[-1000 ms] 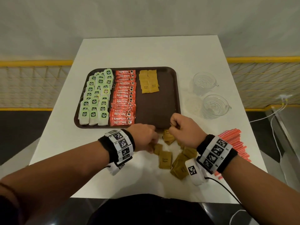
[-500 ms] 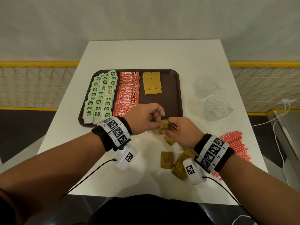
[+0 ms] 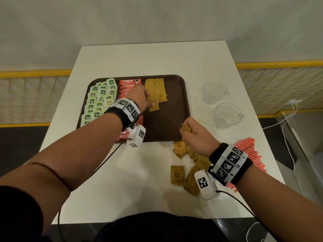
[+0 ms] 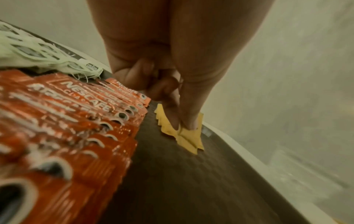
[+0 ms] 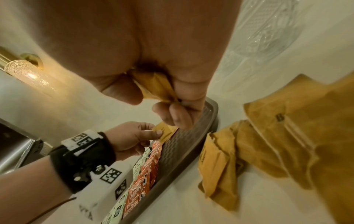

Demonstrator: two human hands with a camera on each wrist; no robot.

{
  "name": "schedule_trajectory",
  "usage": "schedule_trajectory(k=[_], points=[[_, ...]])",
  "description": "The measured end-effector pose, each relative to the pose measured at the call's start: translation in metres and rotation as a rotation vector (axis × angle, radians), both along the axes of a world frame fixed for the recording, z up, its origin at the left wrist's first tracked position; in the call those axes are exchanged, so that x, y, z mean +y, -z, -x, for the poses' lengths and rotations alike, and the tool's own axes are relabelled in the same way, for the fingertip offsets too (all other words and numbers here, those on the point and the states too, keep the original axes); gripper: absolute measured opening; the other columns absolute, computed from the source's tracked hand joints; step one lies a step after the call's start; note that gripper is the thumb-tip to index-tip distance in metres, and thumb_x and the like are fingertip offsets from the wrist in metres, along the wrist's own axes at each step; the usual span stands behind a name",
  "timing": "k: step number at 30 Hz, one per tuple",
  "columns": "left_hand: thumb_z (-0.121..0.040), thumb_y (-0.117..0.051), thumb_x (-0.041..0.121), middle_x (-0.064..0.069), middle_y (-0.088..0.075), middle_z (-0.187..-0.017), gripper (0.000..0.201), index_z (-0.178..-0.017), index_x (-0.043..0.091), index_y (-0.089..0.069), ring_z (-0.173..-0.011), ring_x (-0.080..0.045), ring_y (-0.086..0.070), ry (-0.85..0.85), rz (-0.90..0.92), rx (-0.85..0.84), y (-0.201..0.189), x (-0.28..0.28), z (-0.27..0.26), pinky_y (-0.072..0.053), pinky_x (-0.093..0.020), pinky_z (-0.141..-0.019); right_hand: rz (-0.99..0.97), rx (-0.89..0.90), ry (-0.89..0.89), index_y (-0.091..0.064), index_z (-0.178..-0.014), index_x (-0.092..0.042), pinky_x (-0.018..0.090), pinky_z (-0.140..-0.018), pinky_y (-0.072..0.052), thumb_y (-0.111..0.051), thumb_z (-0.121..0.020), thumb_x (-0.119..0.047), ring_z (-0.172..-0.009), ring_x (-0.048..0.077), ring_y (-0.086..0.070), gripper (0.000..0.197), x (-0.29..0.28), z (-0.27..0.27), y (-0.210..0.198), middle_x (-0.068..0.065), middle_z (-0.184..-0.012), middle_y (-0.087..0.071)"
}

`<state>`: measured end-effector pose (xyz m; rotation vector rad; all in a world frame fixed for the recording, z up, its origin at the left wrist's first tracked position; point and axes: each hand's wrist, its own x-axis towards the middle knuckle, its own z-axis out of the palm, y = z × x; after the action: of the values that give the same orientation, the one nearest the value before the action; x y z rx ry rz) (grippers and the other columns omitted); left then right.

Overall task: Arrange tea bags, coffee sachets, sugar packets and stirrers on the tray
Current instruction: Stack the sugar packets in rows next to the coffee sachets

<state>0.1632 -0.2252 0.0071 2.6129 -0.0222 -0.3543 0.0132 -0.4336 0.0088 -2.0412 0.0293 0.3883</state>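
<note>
Two fingertips of my left hand, thumb against forefinger, pinch one brown sugar packet whose lower end touches the tray floor just beside the coffee sachets; the other fingers are curled under. It sits at the near end of the sugar column that begins at the tray's far edge. My right hand is closed round a small bunch of sugar packets (gripped between thumb and curled fingers, ends sticking out) and hangs over the tray's near right corner.

Outward from there, the tray holds three columns: green tea bags along its left edge, red sachets in the middle, sugar to their right; the right part of its textured brown floor is bare. Loose sugar packets lie scattered on the table at its near edge, under and beside my right wrist. Red stirrers lie in a heap at the table's near right edge, and two clear glass cups stand along the right edge, beside the tray.

The table is plain white and square-cornered. Behind it rises a pale wall, with yellow mesh railing on both sides and dark floor below; white cables trail off to the right.
</note>
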Motion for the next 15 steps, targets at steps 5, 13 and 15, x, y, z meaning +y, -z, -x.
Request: schedule_trajectory(k=[5, 13, 15], points=[[-0.081, -0.078, 0.037, -0.009, -0.063, -0.119, 0.051, -0.119, 0.007, -0.061, -0.111, -0.028, -0.06, 0.063, -0.222, 0.054, 0.007, -0.007, -0.032, -0.051, -0.041, -0.096, 0.028, 0.02, 0.025, -0.051, -0.086, -0.007, 0.041, -0.07, -0.056, -0.05, -0.093, -0.009, -0.063, 0.019, -0.064, 0.007, -0.006, 0.0, 0.0, 0.011, -0.072, -0.067], [-0.085, -0.071, 0.044, -0.012, -0.062, -0.121, 0.052, -0.119, 0.006, -0.061, -0.111, -0.031, -0.061, 0.15, -0.427, 0.004, 0.006, -0.014, -0.053, -0.053, -0.04, -0.092, 0.05, -0.092, 0.067, -0.062, -0.092, -0.017, 0.023, -0.07, -0.055, -0.064, -0.093, -0.025, -0.072, 0.003, -0.069, 0.008, -0.015, -0.002, 0.006, -0.005, -0.079, -0.074], [-0.086, -0.069, 0.039, -0.008, -0.063, -0.118, 0.04, -0.115, 0.011, -0.063, -0.11, -0.03, -0.06, 0.174, -0.363, -0.087, 0.006, -0.022, -0.058, -0.051, -0.039, -0.09, 0.079, -0.108, 0.068, -0.062, -0.092, -0.019, 0.021, -0.07, -0.052, -0.062, -0.094, -0.029, -0.072, 0.002, -0.066, 0.01, -0.015, -0.002, 0.008, -0.01, -0.078, -0.073]])
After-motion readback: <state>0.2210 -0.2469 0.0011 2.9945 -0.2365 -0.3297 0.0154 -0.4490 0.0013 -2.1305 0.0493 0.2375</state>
